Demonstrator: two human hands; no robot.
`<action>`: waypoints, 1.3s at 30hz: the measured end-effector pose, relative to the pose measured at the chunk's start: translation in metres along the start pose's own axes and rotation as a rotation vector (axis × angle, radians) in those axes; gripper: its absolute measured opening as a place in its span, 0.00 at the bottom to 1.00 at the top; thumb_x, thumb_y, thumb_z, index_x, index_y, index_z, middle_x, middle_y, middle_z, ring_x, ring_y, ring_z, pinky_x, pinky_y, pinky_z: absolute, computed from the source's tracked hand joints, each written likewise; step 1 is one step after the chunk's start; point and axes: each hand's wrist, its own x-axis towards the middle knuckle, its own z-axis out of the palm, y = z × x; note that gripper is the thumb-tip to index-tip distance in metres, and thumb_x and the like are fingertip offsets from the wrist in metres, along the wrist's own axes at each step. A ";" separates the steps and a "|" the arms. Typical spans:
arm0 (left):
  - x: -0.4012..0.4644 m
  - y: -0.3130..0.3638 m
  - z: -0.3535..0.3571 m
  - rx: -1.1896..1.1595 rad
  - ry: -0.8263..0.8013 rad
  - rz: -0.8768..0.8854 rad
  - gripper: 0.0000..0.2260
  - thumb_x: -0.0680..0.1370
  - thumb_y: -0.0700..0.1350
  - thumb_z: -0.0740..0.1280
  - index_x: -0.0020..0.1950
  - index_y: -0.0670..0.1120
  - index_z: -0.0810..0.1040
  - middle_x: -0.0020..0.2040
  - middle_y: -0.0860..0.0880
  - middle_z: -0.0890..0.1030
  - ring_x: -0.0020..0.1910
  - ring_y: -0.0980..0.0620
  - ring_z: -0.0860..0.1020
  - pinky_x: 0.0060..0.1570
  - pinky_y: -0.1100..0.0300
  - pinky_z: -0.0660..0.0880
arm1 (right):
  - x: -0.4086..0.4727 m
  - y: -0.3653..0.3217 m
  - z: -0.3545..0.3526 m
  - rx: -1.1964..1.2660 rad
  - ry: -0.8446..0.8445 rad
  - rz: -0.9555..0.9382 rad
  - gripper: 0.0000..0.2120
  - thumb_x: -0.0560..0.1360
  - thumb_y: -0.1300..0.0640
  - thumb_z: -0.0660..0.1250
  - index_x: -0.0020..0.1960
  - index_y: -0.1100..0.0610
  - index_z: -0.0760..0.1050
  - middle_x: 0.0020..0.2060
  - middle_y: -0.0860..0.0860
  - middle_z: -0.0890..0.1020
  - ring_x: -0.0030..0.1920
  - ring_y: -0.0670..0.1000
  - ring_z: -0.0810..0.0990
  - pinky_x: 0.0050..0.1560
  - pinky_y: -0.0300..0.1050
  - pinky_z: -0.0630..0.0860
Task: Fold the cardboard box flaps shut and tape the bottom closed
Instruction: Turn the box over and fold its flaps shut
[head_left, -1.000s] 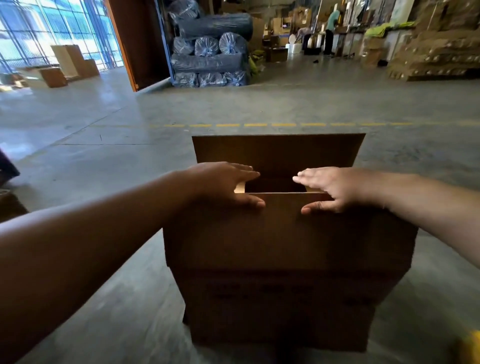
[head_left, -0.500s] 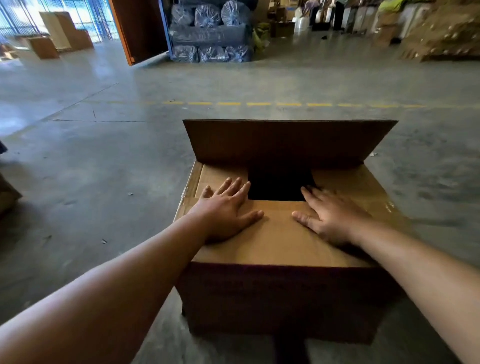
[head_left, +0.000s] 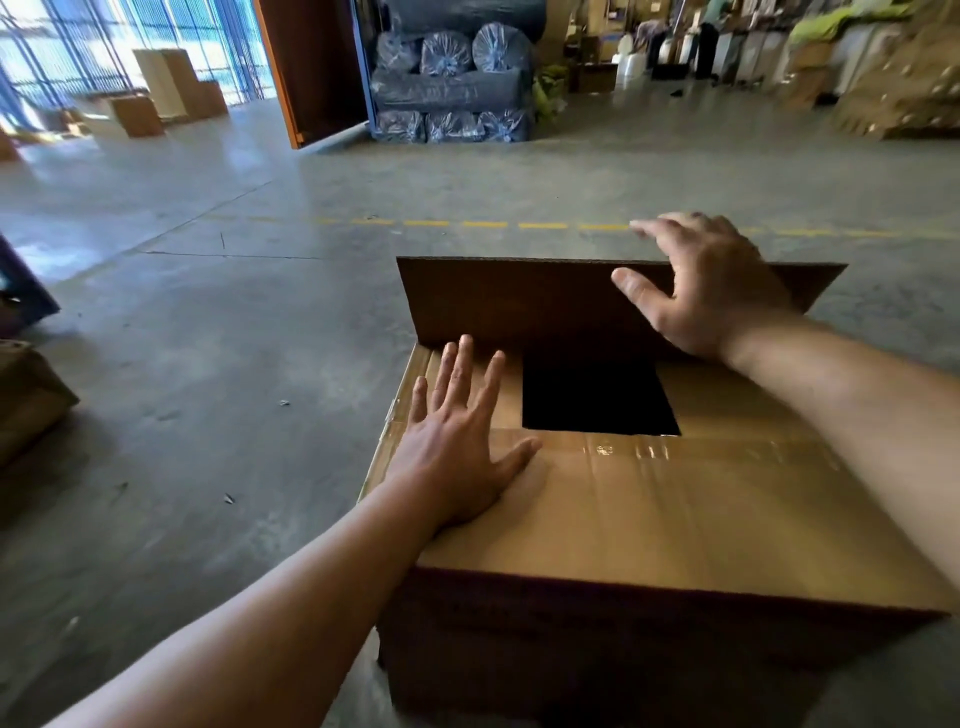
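Note:
A brown cardboard box (head_left: 649, 525) stands on the concrete floor in front of me. Its near flap lies folded down flat, with a strip of old clear tape (head_left: 623, 449) along its far edge. My left hand (head_left: 457, 441) presses flat on that flap and on the left side flap, fingers spread. The far flap (head_left: 509, 301) stands upright. My right hand (head_left: 711, 286) grips its top edge, fingers over the back and thumb on the inner face. A dark square gap (head_left: 597, 395) stays open between the flaps.
Another cardboard box (head_left: 26, 400) sits at the left edge. Far off are a stack of wrapped rolls (head_left: 452, 83), an orange-edged panel (head_left: 311, 67), boxes by the windows (head_left: 156, 104) and cardboard piles (head_left: 904, 88) at right. A yellow dashed line (head_left: 467, 224) crosses the floor.
My right hand lifted off the near flap and reached forward to the far flap's top edge. My left hand stayed flat on the near flap. The near flap went down flat.

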 end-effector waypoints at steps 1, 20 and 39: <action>0.000 0.001 -0.003 0.044 0.039 0.022 0.42 0.77 0.72 0.52 0.80 0.56 0.33 0.78 0.49 0.27 0.77 0.50 0.27 0.77 0.42 0.41 | 0.010 0.006 0.000 -0.071 -0.058 0.050 0.33 0.74 0.35 0.55 0.71 0.54 0.68 0.66 0.57 0.74 0.66 0.60 0.70 0.67 0.55 0.66; 0.034 0.002 0.008 -0.006 -0.327 0.098 0.38 0.76 0.73 0.47 0.82 0.56 0.46 0.82 0.54 0.44 0.80 0.57 0.41 0.78 0.54 0.42 | -0.128 0.019 0.040 -0.033 -0.709 0.174 0.37 0.73 0.28 0.42 0.78 0.43 0.45 0.78 0.45 0.45 0.78 0.47 0.44 0.76 0.49 0.45; 0.054 0.144 0.038 0.056 -0.390 0.207 0.36 0.80 0.68 0.43 0.82 0.50 0.41 0.82 0.51 0.39 0.80 0.52 0.38 0.78 0.45 0.40 | -0.178 0.100 0.004 -0.076 -0.672 0.487 0.36 0.78 0.34 0.43 0.79 0.52 0.41 0.78 0.48 0.40 0.77 0.46 0.38 0.75 0.48 0.40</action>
